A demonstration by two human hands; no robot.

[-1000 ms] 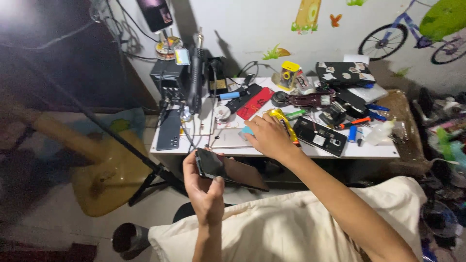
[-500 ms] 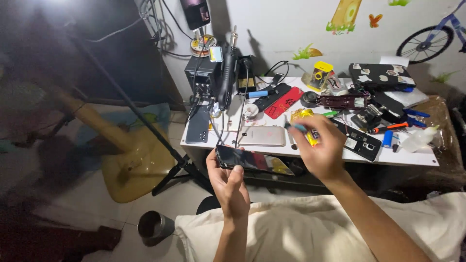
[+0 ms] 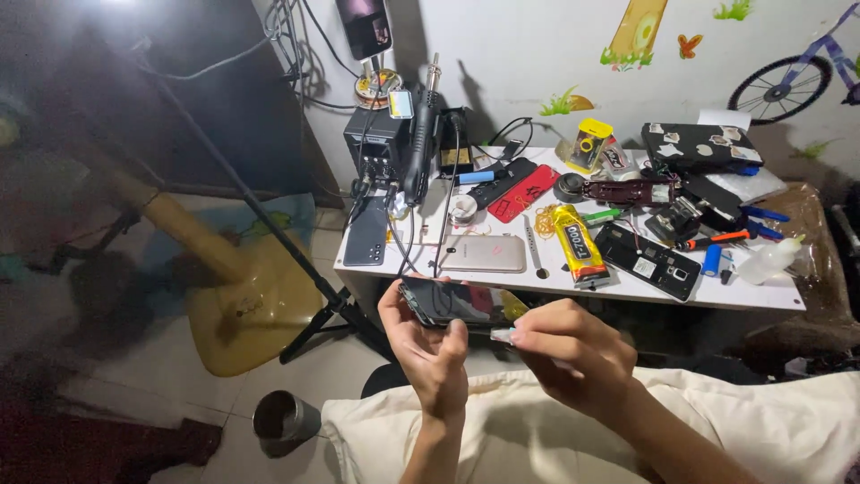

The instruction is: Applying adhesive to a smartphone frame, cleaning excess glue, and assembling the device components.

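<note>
My left hand [image 3: 428, 348] holds a dark phone [image 3: 448, 300] flat over my lap, just in front of the white table [image 3: 466, 276]. My right hand [image 3: 573, 354] pinches a small thin tool or card [image 3: 502, 335] whose tip meets the phone's near edge. A yellow glue tube [image 3: 578, 242] lies on the table behind my hands, next to a beige phone [image 3: 484, 254] lying face down.
A black soldering station [image 3: 385, 148] with cables stands at the table's back left. A red phone back [image 3: 522, 192], an opened black phone [image 3: 649, 260], screwdrivers [image 3: 717, 240] and a black case [image 3: 700, 146] crowd the tabletop. A tripod leg [image 3: 269, 233], a yellow stool [image 3: 251, 305] and a cup [image 3: 285, 421] stand on the floor at left.
My right hand has come back from the tabletop to the phone, with a small tool in its fingers. My left hand has kept the phone and raised it slightly.
</note>
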